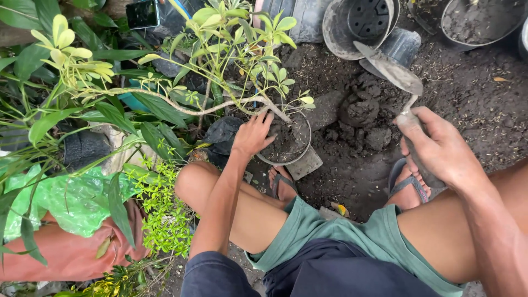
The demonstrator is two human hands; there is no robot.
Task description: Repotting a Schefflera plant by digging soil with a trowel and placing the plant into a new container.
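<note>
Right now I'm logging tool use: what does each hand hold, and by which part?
The right hand grips a trowel by its handle, blade up. The left hand holds nothing; it rests on the soil in the pot.

Dark, damp, clumpy soil ground (473,110) fills the right side under soft daylight. Empty grey plastic pots (357,25) lie along the top edge. Dense green leafy plants (66,110) crowd the left, beside a crumpled light-green plastic bag (71,198).
</note>
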